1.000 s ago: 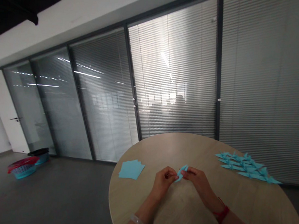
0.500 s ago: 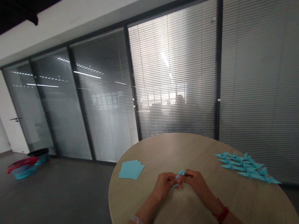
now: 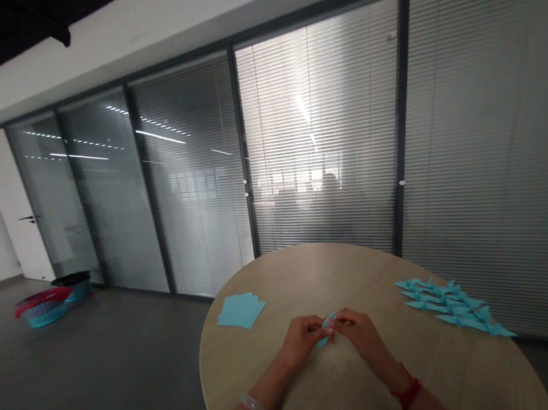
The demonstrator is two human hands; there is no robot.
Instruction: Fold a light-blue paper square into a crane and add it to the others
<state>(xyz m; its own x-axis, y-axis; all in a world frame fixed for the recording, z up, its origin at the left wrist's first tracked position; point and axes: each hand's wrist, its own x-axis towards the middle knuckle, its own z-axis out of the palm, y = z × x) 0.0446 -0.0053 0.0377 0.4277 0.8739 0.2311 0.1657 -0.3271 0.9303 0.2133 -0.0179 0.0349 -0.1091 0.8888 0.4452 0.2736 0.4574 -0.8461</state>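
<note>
My left hand (image 3: 299, 340) and my right hand (image 3: 359, 332) meet over the middle of a round wooden table (image 3: 471, 376). Both pinch a small folded piece of light blue paper (image 3: 326, 326) between their fingertips, just above the tabletop. Most of the paper is hidden by my fingers. A clear bracelet is on my left wrist and a red band on my right wrist.
A stack of flat blue paper sheets (image 3: 241, 310) lies near the table's left edge. Several folded blue paper figures (image 3: 452, 304) are spread at the far right. Glass walls with blinds stand behind. Baskets (image 3: 51, 304) sit on the grey floor at left.
The folded paper stood up between my fingers a second ago; now both hands have closed in together and cover most of it. They sit slightly lower.
</note>
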